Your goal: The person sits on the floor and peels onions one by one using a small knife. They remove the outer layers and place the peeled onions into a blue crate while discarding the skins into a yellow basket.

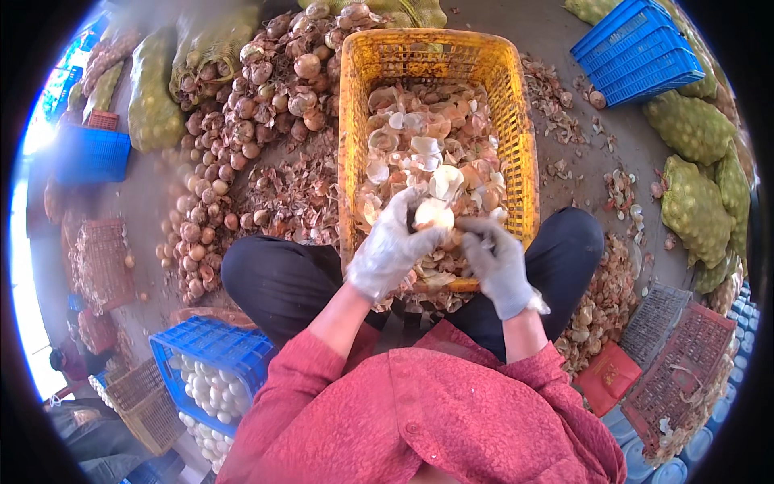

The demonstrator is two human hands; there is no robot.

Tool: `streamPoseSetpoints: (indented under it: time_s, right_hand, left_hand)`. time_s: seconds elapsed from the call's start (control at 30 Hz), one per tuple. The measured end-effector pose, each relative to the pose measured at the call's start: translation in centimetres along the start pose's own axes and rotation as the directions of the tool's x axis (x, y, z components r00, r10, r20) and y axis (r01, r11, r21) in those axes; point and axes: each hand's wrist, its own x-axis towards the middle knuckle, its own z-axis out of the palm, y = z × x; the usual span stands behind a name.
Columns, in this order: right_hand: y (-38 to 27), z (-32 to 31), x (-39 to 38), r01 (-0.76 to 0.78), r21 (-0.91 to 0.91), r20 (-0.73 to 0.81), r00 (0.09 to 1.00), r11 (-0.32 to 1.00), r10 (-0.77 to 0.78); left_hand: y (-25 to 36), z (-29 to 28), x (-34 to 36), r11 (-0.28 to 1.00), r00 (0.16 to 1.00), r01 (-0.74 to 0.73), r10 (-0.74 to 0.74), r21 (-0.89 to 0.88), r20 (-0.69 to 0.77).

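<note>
My gloved left hand (397, 246) is closed around a pale, partly peeled onion (434, 214). Close to the onion's right side is my gloved right hand (493, 262), its fingers curled with the tips toward the onion; whatever they pinch is too small to make out. Both hands are over the near part of a yellow plastic crate (529, 173) standing between my knees. Loose onion skins (431, 121) and peeled layers lie inside it, partly hidden below my hands.
Unpeeled onions (242, 113) are heaped to the left of the crate. A blue crate (214, 343) of white peeled onions stands by my left side. Full green mesh sacks (693, 202), stacked blue crates (637, 52) and a red bag (606, 377) are on the right.
</note>
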Motion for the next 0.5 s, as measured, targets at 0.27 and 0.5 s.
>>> streamPoseSetpoints:
  time_s: [0.27, 0.5]
  right_hand:
    - [0.9, 1.9, -2.3, 0.361, -0.391, 0.393, 0.897, 0.847, -0.202]
    - [0.2, 1.1, -3.6, 0.607, -0.454, 0.574, 0.759, 0.652, -0.308]
  left_hand:
    - [0.8, -1.4, -7.6, 0.987, 0.990, 0.102, -0.088, -0.127, 0.108]
    - [0.6, -2.6, -9.3, 0.996, 0.965, 0.093, -0.091, 0.001, 0.245]
